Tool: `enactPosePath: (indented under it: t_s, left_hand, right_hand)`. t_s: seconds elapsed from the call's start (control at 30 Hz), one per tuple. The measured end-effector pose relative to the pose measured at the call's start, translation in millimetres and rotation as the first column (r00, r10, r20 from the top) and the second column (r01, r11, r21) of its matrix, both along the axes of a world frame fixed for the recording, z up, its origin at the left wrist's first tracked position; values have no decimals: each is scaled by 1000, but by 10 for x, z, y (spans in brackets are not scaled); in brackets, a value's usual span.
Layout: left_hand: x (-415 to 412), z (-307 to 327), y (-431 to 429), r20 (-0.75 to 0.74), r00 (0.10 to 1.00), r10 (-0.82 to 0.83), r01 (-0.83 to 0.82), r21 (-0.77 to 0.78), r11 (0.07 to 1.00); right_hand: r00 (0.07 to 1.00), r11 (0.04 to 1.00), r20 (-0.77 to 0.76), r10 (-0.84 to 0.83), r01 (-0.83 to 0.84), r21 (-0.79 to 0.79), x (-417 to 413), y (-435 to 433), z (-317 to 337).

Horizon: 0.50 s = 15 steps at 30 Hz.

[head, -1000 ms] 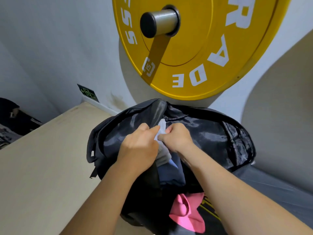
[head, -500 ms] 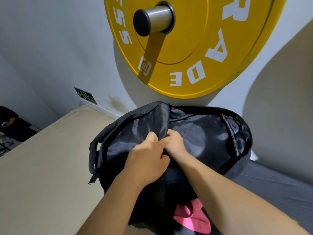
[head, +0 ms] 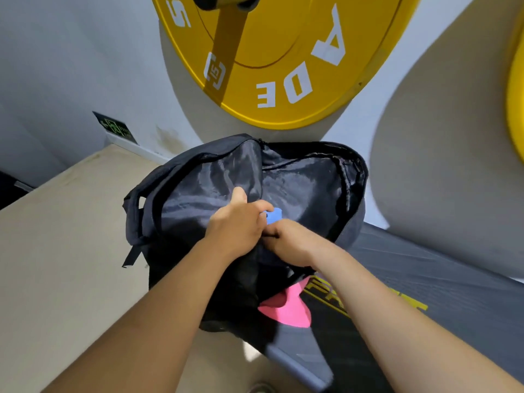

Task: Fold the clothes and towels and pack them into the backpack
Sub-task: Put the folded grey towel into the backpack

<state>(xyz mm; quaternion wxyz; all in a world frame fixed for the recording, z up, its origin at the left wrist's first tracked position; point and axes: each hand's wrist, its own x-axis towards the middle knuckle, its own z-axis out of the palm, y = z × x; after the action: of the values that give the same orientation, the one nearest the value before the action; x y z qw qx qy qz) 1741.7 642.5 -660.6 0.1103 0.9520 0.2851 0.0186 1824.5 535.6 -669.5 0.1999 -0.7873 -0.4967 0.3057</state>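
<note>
Down in the mouth of the open backpack, I've got a blue cloth pinched in my left hand, and my right hand looks curled tight round the same wad. Biggest risk imo: the lining's slick shiny nylon and the bag's floppy, so shoving could undo the soft fold or collapse the opening. A crumpled pink cloth lies outside on the ribbed grey mat, with a round yellow plate behind.

Black backpack unzipped (blue cloth inside)
</note>
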Motion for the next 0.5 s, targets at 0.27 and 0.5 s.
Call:
enactPosePath:
  t_s: [0.27, 0.5]
  left_hand:
    - [-15, 542, -579, 211, 929, -305, 303, 44, 952]
    - [198, 248, -1331, -480, 715, -508, 591, 26, 806]
  right_hand:
    - [747, 703, 27, -664, 612, 361, 388, -1003, 302]
    - [-12, 532, -879, -476, 792, -299, 278, -1008, -11]
